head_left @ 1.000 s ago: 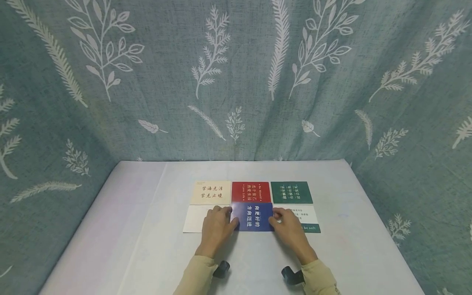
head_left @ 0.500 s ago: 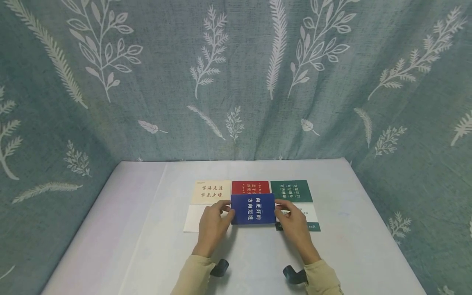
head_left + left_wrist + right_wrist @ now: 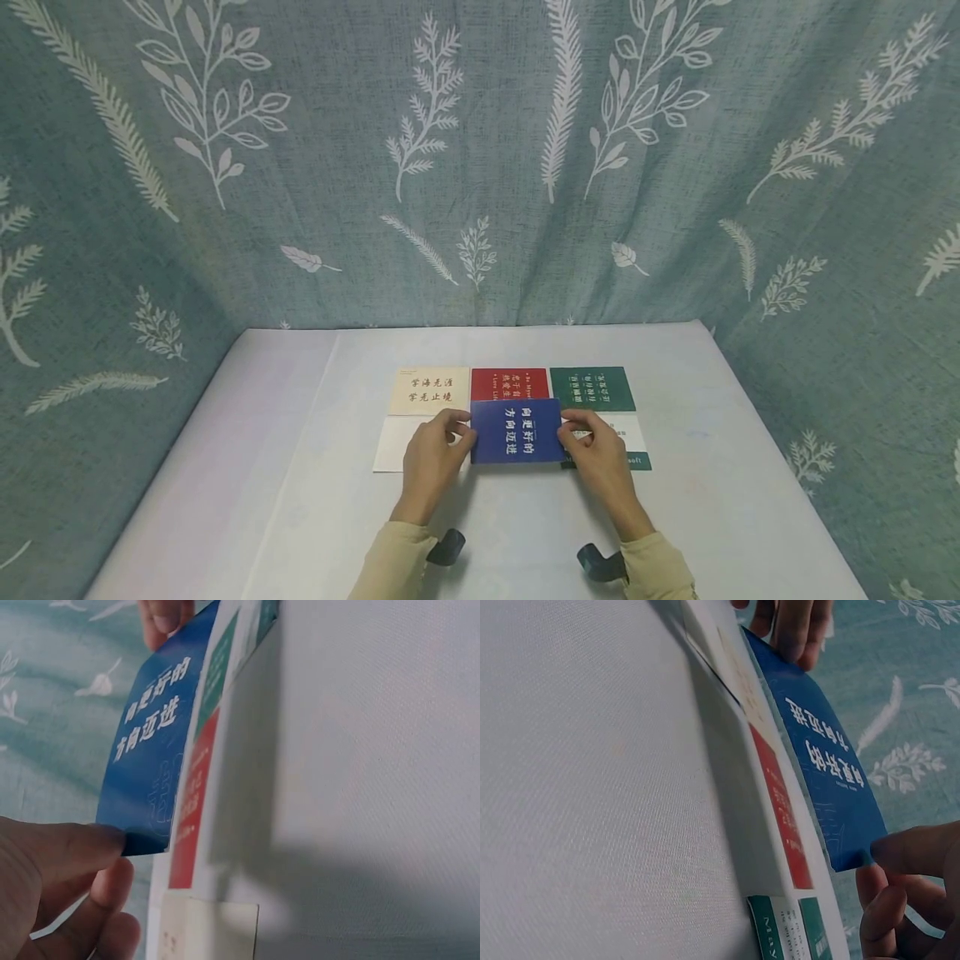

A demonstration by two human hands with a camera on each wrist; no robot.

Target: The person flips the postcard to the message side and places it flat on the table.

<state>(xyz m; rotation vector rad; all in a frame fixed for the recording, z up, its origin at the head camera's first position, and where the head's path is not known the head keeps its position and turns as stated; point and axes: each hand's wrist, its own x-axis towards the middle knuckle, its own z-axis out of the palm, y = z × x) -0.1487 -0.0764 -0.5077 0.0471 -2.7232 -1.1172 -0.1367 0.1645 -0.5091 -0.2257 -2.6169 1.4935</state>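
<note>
A blue card (image 3: 516, 432) with white Chinese characters is held up off the table between both hands, its near edge toward me. My left hand (image 3: 435, 458) pinches its left end between thumb and fingers. At the right end my right hand (image 3: 602, 458) pinches it the same way. In both wrist views the blue card (image 3: 150, 735) is raised over the white surface, with a gap beneath it. Behind it lies a red card (image 3: 510, 383), partly covered in the head view.
A cream card (image 3: 429, 392) and a green card (image 3: 592, 389) flank the red one. Nearer lie a plain off-white card (image 3: 393, 442) and a white card with a green band (image 3: 638, 461), each partly behind a hand. Patterned curtains (image 3: 480, 167) surround the white table (image 3: 300, 500).
Both hands have lifted the blue card from the gap in the near row, where it lay low a second ago. Since half a second ago it has shifted slightly toward me.
</note>
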